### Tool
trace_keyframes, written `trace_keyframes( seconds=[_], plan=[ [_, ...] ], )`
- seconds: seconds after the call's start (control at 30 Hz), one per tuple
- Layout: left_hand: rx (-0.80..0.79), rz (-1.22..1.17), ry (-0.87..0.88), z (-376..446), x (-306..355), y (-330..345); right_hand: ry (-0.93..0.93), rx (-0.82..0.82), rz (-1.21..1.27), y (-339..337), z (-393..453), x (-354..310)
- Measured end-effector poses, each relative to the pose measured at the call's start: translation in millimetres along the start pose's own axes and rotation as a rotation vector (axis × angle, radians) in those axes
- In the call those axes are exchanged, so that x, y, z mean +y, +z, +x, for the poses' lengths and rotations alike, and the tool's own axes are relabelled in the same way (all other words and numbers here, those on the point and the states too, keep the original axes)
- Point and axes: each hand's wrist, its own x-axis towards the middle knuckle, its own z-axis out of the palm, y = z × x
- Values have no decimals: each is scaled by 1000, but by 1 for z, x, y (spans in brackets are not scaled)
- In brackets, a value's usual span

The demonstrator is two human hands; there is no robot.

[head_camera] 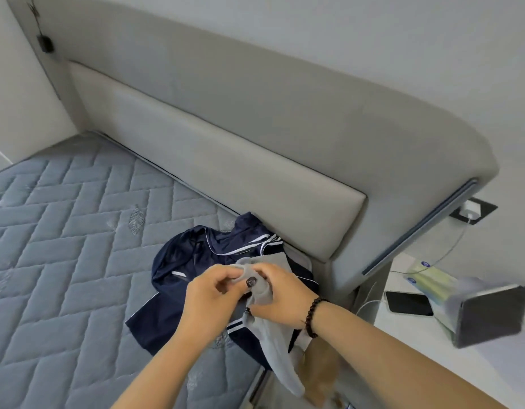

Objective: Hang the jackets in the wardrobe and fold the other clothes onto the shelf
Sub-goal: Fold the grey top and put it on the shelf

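Left hand (209, 293) and right hand (280, 299): together at frame centre-bottom, both pinching one light grey garment (262, 320), fingers curled into its upper edge. Garment type: not determinable, possibly a sock or thin top; lower end hanging toward 6 o'clock past the mattress edge. Navy jacket (202, 261) with white piping: lying crumpled on the quilted grey mattress (63, 231), directly beneath the hands, collar end touching the padded headboard (240, 143) at 12 o'clock. Beaded bracelet (313, 315): on the right wrist. At 3 o'clock from the hands: white bedside table (491, 364) carrying a dark phone (408, 302), a tissue pack (432, 278) and a blurred dark tablet-like object (494, 315).
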Motion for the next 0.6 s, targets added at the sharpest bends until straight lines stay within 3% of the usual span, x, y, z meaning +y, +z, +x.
trace_keyframes(
  seconds=[0.2, 0.43, 0.53, 0.6],
  plan=[
    [23, -184, 125, -69, 55, -14, -115, 312, 91, -21, -74, -38],
    [22, -98, 237, -164, 82, 2, -74, 431, 137, -46, -179, -74],
    [-67, -68, 333, -191, 93, 8, -46, 510, 234, -56, -232, -81],
    [-222, -56, 364, -205, 106, 16, -43, 594, 313, -64, -269, -86]
  ],
)
